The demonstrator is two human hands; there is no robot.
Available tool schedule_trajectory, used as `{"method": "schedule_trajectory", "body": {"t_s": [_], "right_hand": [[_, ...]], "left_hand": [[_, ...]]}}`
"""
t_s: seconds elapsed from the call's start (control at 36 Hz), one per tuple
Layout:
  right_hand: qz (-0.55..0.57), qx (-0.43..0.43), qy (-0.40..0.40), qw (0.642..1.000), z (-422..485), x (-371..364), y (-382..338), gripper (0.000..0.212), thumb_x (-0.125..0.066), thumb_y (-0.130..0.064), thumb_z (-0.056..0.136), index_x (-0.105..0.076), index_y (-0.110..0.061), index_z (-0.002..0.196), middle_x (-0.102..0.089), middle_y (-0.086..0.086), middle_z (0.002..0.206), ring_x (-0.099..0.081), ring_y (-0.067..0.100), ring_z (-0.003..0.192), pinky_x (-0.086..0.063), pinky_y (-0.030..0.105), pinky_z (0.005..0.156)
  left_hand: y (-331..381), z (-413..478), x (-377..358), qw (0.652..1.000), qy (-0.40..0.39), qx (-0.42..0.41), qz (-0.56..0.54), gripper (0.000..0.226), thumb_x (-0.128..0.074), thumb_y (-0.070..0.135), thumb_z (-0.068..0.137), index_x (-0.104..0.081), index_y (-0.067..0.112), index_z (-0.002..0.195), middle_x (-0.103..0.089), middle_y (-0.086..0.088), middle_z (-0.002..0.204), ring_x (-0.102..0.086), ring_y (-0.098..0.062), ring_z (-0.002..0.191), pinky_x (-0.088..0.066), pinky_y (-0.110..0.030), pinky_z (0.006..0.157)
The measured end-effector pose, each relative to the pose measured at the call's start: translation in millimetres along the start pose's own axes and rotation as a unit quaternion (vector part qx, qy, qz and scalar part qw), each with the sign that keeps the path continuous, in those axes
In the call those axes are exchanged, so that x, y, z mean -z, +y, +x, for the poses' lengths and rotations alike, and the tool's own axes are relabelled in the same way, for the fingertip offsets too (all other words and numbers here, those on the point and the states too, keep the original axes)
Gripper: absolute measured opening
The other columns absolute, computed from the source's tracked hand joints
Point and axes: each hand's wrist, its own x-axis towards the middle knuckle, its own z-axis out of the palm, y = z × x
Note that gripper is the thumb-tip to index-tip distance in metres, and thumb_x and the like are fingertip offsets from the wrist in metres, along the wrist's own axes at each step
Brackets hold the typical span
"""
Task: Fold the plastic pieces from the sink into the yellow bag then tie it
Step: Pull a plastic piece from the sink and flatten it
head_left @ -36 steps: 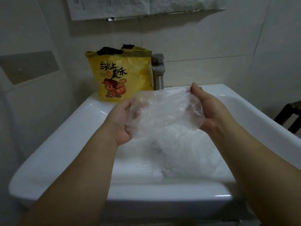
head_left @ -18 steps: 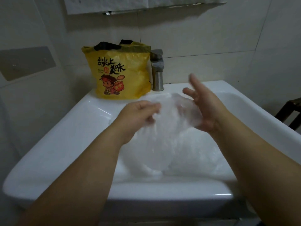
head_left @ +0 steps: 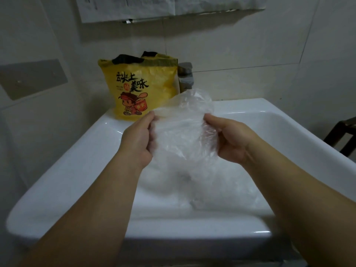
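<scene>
Half a second back the right hand was off the sheet with its digits splayed, while the left carried an edge across. Now both hands are back on the plastic piece (head_left: 183, 130). It looks narrower and doubled over, and it is held higher above the basin than before. My reading is that one fold has gone in and the hands have re-gripped for the next, so this piece is partly folded and not yet bagged.

Pose: both forearms reach in from the bottom of the frame and converge over the sink (head_left: 77, 170).
- The left hand (head_left: 137, 140) has its back toward me. Its fingers (head_left: 147, 123) are curled and pinch the sheet's left edge.
- The right hand (head_left: 231, 140) mirrors it, thumb on top and clamped on the right edge. Its other fingertips are hidden behind the film.
- The sheet is stretched between the two hands, its top edge billowing up in front of the tap (head_left: 185, 78).

Task things:
- The held piece is in the air over the basin, near the yellow bag (head_left: 142, 89) but apart from it.
- The bag stands upright on the back-left ledge of the sink, mouth open, with something dark showing at the top.
- More clear plastic (head_left: 221, 191) lies crumpled in the basin, blurred. I cannot count the pieces.

Remaining, as I judge it: finish this fold, bag the piece, repeat for the rest, then tie the bag.
</scene>
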Motion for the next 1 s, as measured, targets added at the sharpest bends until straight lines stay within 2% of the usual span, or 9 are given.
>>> {"method": "schedule_trajectory", "body": {"t_s": [0.14, 0.19, 0.25, 0.39, 0.56, 0.67, 0.78, 0.92, 1.0], "right_hand": [[-0.030, 0.019, 0.119, 0.992, 9.8, 7.2, 3.0, 0.030, -0.062, -0.021, 0.093, -0.059, -0.003, 0.117, -0.067, 0.009, 0.098, -0.065, 0.021, 0.081, -0.053, 0.036, 0.081], [-0.023, 0.040, 0.147, 0.988, 12.7, 13.1, 3.1, 0.056, -0.059, -0.018, 0.095, -0.036, -0.019, 0.145, -0.056, 0.007, 0.125, -0.063, 0.027, 0.103, -0.051, 0.044, 0.094], [-0.032, 0.074, 0.164, 0.983, 11.3, 15.6, 0.9, 0.060, -0.051, -0.014, 0.098, -0.026, -0.034, 0.149, -0.049, 0.006, 0.126, -0.059, 0.028, 0.111, -0.050, 0.044, 0.097], [-0.021, 0.106, 0.109, 0.988, 3.0, 13.7, -6.2, 0.034, -0.046, -0.007, 0.098, -0.058, -0.018, 0.128, -0.063, 0.008, 0.113, -0.065, 0.019, 0.088, -0.056, 0.025, 0.069], [-0.156, 0.102, 0.053, 0.981, 1.1, 16.2, -3.0, 0.055, -0.064, 0.011, 0.081, -0.052, 0.000, 0.133, -0.057, 0.014, 0.128, -0.062, 0.026, 0.107, -0.052, 0.033, 0.091], [-0.435, 0.142, 0.120, 0.881, 2.8, 17.1, 4.5, 0.054, -0.067, 0.002, 0.085, -0.052, -0.009, 0.136, -0.059, 0.008, 0.127, -0.058, 0.018, 0.102, -0.046, 0.019, 0.082], [-0.478, 0.187, 0.144, 0.846, 3.7, 19.1, 6.9, 0.021, -0.057, -0.016, 0.094, -0.066, -0.010, 0.112, -0.066, 0.005, 0.096, -0.059, 0.019, 0.084, -0.044, 0.024, 0.067], [-0.226, 0.189, 0.131, 0.947, 2.5, 13.8, -3.1, 0.017, -0.055, -0.011, 0.092, -0.061, -0.011, 0.076, -0.058, 0.002, 0.078, -0.054, 0.017, 0.076, -0.042, 0.026, 0.069], [-0.097, 0.177, 0.094, 0.975, 1.5, 11.0, -5.0, 0.016, -0.054, -0.008, 0.092, -0.062, -0.009, 0.078, -0.062, 0.003, 0.076, -0.058, 0.020, 0.076, -0.045, 0.031, 0.074]], "left_hand": [[2.8, -5.4, 5.4, 0.988, -0.106, 0.104, -0.041, 0.036, -0.064, 0.040, 0.089, -0.059, 0.012, 0.112, -0.069, 0.000, 0.072, -0.063, -0.008, 0.058, -0.051, -0.016, 0.049], [-1.1, -4.1, 6.7, 0.986, -0.139, 0.091, 0.005, 0.051, -0.064, 0.025, 0.090, -0.047, 0.013, 0.137, -0.071, 0.000, 0.075, -0.064, -0.007, 0.058, -0.050, -0.017, 0.049], [-2.5, -2.7, 8.3, 0.989, -0.140, 0.054, -0.004, 0.061, -0.062, 0.010, 0.091, -0.036, 0.019, 0.146, -0.071, 0.000, 0.073, -0.063, -0.006, 0.055, -0.049, -0.017, 0.048], [5.0, -1.1, 13.4, 0.985, -0.155, 0.003, -0.081, 0.022, -0.052, 0.002, 0.095, -0.064, 0.017, 0.106, -0.072, 0.000, 0.079, -0.065, -0.005, 0.064, -0.053, -0.016, 0.057], [-7.4, -0.8, 13.2, 0.970, -0.097, -0.141, 0.175, 0.041, -0.067, -0.004, 0.084, -0.061, 0.016, 0.120, -0.060, 0.007, 0.094, -0.059, -0.004, 0.085, -0.054, -0.016, 0.074], [-13.1, 2.3, 16.8, 0.915, -0.031, -0.238, 0.323, 0.027, -0.078, 0.012, 0.079, -0.069, 0.024, 0.100, -0.058, 0.005, 0.083, -0.057, -0.013, 0.079, -0.050, -0.022, 0.077], [-11.3, -1.1, 15.6, 0.897, 0.000, -0.272, 0.348, 0.011, -0.078, 0.019, 0.079, -0.067, 0.023, 0.079, -0.056, 0.012, 0.077, -0.052, -0.005, 0.073, -0.041, -0.015, 0.065], [-1.7, -0.6, 9.6, 0.976, -0.080, -0.152, 0.134, 0.005, -0.066, 0.013, 0.089, -0.066, 0.010, 0.092, -0.068, 0.001, 0.094, -0.062, -0.016, 0.099, -0.046, -0.035, 0.101], [-1.9, -1.8, 2.9, 0.984, -0.141, -0.108, 0.012, 0.010, -0.056, 0.005, 0.094, -0.064, 0.009, 0.098, -0.067, -0.008, 0.095, -0.062, -0.022, 0.097, -0.044, -0.040, 0.102]]}}
